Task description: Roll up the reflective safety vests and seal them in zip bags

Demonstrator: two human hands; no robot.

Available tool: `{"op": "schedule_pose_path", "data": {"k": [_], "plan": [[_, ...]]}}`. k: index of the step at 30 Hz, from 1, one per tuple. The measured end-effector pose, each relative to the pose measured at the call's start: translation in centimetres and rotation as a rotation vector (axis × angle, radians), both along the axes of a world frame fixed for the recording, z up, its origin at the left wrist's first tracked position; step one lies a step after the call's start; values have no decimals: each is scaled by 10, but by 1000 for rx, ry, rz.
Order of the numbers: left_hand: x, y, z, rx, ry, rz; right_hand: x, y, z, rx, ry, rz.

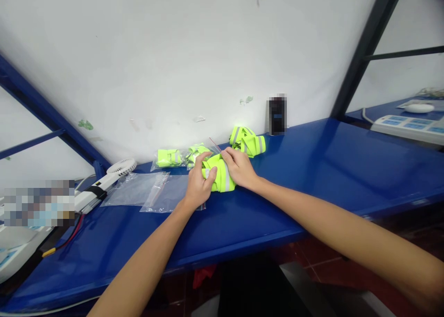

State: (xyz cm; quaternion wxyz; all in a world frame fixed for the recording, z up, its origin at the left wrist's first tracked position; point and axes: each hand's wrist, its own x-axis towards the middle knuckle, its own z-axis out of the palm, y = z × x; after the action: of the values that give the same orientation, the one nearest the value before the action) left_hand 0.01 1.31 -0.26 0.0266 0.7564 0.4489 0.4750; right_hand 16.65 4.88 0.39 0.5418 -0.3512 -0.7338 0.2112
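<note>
A bundle of neon-yellow reflective strap (225,180) with silver bands is folded up between my two hands above the blue table (291,183). My left hand (200,180) grips its left side, thumb in front and index finger stretched behind. On the upper right, my right hand (239,166) has its fingers closed on the same bundle; its fingertips are partly hidden. Just behind my hands lies a clear bag with yellow strap (197,154) inside, a thin red line by its edge. Another loose reflective strap bundle (248,142) sits behind my right hand.
Flat clear zip bags (135,189) overlap to the left of my left hand. Behind them lies a packed strap bag (169,158). A white handheld fan (121,167) and power strip stand left. A blurred dark object (277,115) leans on the wall.
</note>
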Motion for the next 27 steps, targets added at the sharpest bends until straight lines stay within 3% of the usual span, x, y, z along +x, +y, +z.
{"op": "schedule_pose_path", "data": {"k": [3, 10, 16, 27], "plan": [[1, -1, 2, 16, 28, -39, 0, 0, 1, -1, 4, -10], [3, -2, 2, 63, -2, 12, 2, -4, 4, -30, 40, 5], [1, -3, 5, 82, 29, 52, 0, -5, 2, 43, 16, 34], [-6, 1, 8, 157, -7, 135, 6, -12, 9, 173, -60, 263]]}}
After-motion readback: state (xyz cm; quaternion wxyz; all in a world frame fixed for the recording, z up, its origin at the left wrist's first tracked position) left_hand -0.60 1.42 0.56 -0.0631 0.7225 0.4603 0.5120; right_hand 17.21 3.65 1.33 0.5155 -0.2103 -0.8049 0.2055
